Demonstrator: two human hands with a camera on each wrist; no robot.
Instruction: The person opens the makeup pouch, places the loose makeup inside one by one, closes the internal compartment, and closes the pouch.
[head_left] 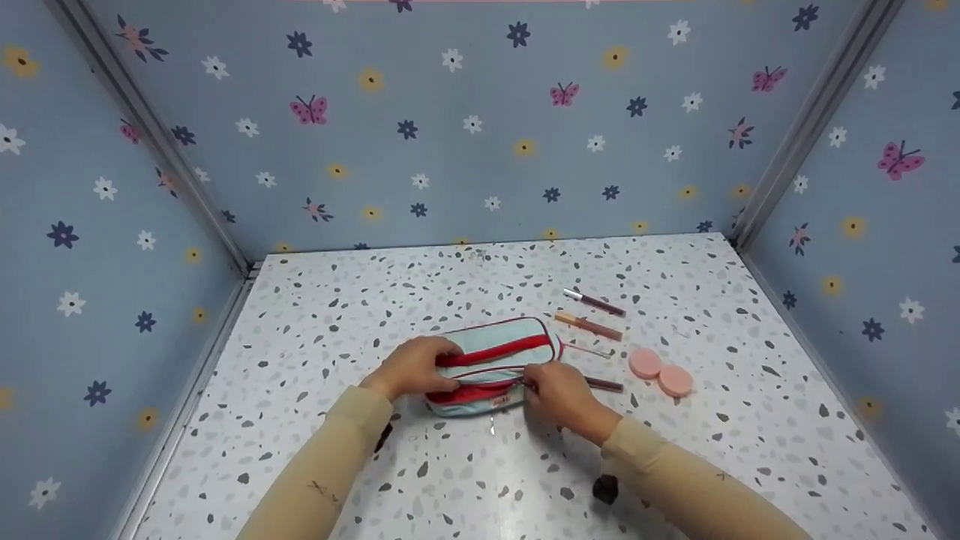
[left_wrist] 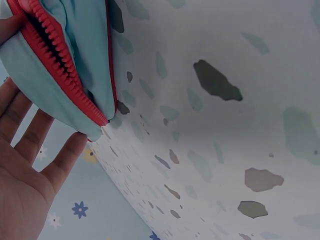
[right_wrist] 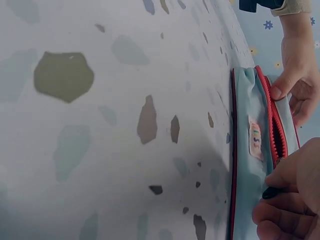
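Note:
A light blue zip pouch [head_left: 495, 335] with red trim lies on the speckled table. My left hand [head_left: 411, 365] holds its left end, the thumb at the zip opening and the fingers spread behind the fabric in the left wrist view. At the pouch's front right, my right hand [head_left: 566, 394] pinches a dark zipper pull [right_wrist: 271, 192] between thumb and fingers. The red zipper [right_wrist: 275, 117] gapes between the two hands, as the right wrist view shows. What lies inside the pouch is hidden in the dark gap.
Right of the pouch lie a dark tube with a silver cap [head_left: 602, 305], a brownish tube with a gold cap [head_left: 589, 325], a thin stick [head_left: 592, 350] and another dark tube [head_left: 604, 385]. Two joined pink discs [head_left: 645, 363] lie beyond them. Flowered walls [head_left: 480, 150] enclose the table.

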